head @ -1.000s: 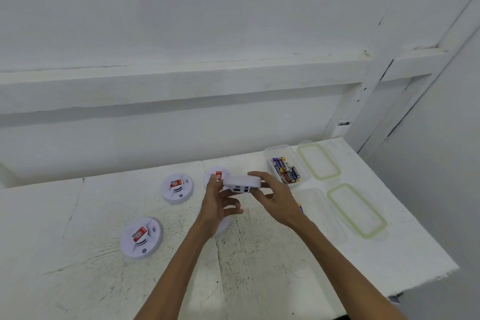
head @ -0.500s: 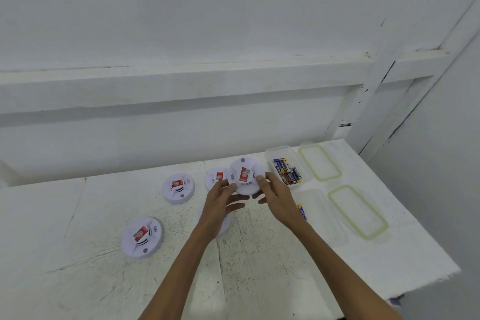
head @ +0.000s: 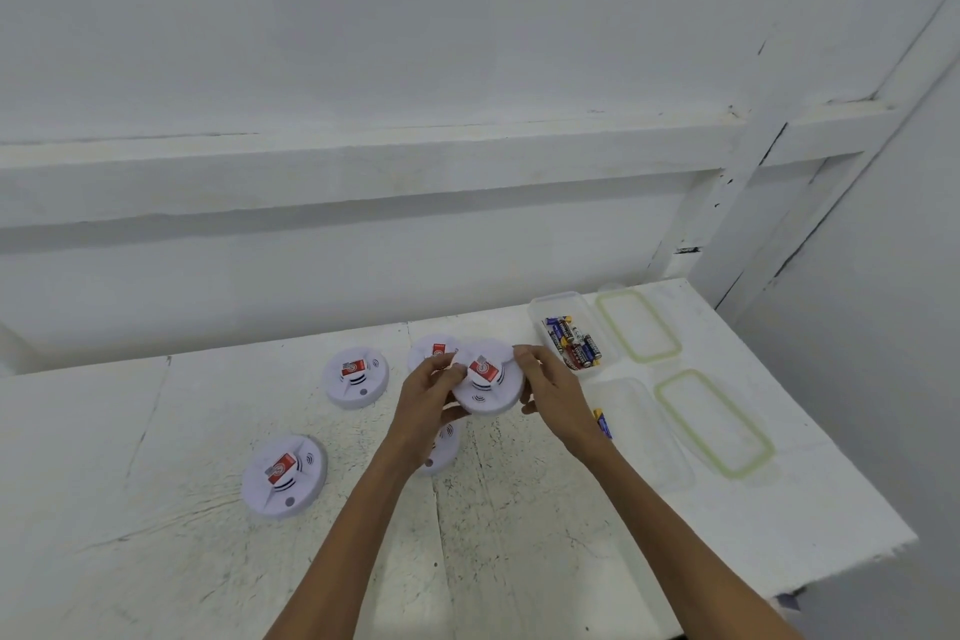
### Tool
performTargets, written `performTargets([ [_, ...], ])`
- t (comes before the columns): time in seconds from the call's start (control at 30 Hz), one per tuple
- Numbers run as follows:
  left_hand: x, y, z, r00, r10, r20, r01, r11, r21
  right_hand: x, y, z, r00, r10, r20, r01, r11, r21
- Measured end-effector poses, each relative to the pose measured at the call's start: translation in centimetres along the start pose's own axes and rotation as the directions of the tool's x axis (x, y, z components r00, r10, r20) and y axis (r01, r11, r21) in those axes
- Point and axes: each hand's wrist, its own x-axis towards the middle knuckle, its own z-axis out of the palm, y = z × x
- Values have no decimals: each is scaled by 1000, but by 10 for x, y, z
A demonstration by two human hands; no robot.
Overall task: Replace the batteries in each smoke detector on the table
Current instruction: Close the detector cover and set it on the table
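- A white round smoke detector (head: 488, 395) is held above the table (head: 519, 509), face up and tilted toward the camera, with a red label (head: 483, 369) at its centre.
- Its left edge is gripped by the left hand (head: 423, 395), with the fingers curled round the rim and the thumb laid near the label.
- Its right edge is gripped by the right hand (head: 553, 387), fingers curled over the upper rim and beneath the body.
- A second detector (head: 434, 348) is seen just behind the held one, lying on the table and partly hidden by it.
- A third detector (head: 441, 450) lies beneath the left wrist and is mostly covered.
- Two more detectors lie to the left, well apart from the hands: one (head: 356, 377) farther back and one (head: 284, 476) nearer, both face up with red labels.
- To the right, an open clear container (head: 555, 297) is filled with loose batteries (head: 574, 340).
- A green-rimmed lid (head: 638, 325) lies just beside that container.
- Nearer the camera, a second clear container (head: 644, 437) is set, with one blue and yellow battery (head: 602, 424) at its left edge; whether it lies in or beside the container cannot be told.
- Another green-rimmed lid (head: 714, 424) lies to its right.
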Motion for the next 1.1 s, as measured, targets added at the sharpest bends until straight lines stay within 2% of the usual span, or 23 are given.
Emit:
performTargets([
  [0.17,-2,1,1,1000,7,-8,-7,998,-61,3,-3,-2,992,100,78,-117,955,272],
  [0.33,-4,1,3,993,86,85,-92,993,74,5,-6,1,990,136,23,-132,895,426],
  [0.47,-6,2,8,980,112,165,-126,989,75,7,-8,7,993,116,-14,-100,901,422],
  [0.63,-8,4,18,987,151,61,-153,988,31,5,-6,19,997,51,52,-66,937,343],
  [0.87,-9,8,16,992,93,89,-82,990,-118,6,1,24,991,66,115,-107,910,401],
  [1.1,-10,1,23,992,99,79,-88,987,-132,5,9,30,997,55,46,-68,925,375],
])
